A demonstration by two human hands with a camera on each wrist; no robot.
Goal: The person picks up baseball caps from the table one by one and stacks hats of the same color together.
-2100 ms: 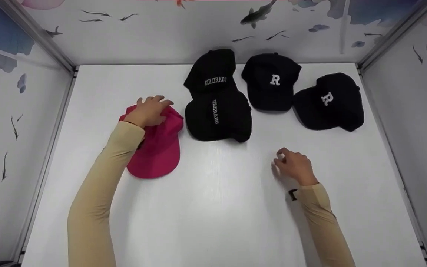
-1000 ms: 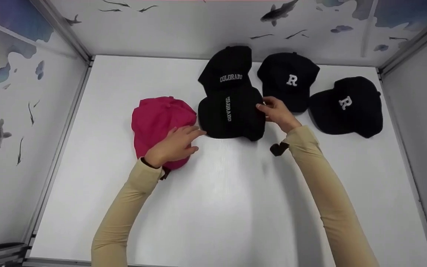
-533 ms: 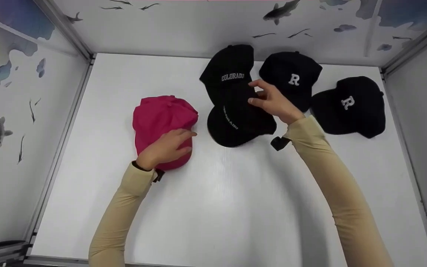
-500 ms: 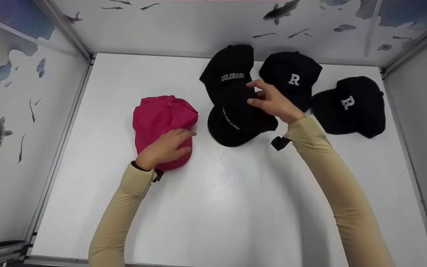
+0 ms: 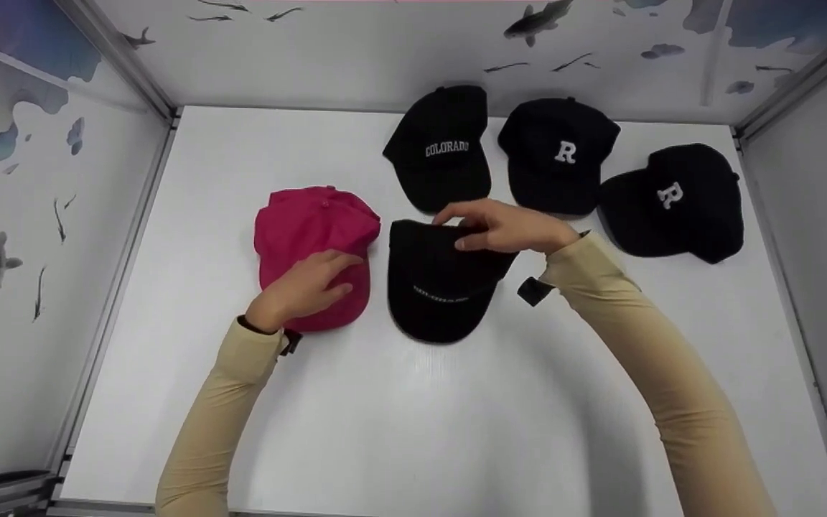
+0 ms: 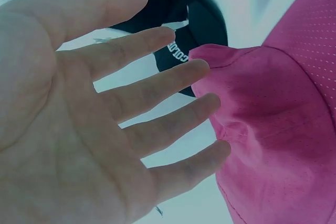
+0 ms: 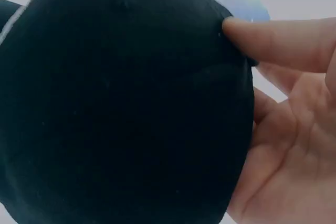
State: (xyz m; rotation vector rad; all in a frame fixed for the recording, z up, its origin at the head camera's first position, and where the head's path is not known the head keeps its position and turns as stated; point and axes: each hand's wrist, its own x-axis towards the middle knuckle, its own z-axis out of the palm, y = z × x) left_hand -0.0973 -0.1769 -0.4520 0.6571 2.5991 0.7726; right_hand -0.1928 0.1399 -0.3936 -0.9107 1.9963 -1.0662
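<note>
In the head view a black cap (image 5: 442, 316) has its brim toward the table's front edge, and my right hand (image 5: 510, 226) pinches its back rim. The right wrist view shows the thumb of my right hand (image 7: 294, 129) on the rim of this black cap (image 7: 126, 98), other fingers partly hidden behind it. My left hand (image 5: 302, 287) is over the brim of the pink cap (image 5: 316, 222), fingers extended. In the left wrist view my left hand (image 6: 105, 98) has its fingers spread beside the pink cap (image 6: 273, 124); contact cannot be told.
Behind the held cap lies another black COLORADO cap (image 5: 442, 172). Two dark caps with a white R, one upright (image 5: 557, 172) and one turned sideways (image 5: 679, 205), lie at the back right. Printed panels (image 5: 385, 57) border the white table (image 5: 356, 431).
The held black cap has come forward from the other COLORADO cap and turned so its brim faces front, with my right hand on it. My left hand has shifted slightly left.
</note>
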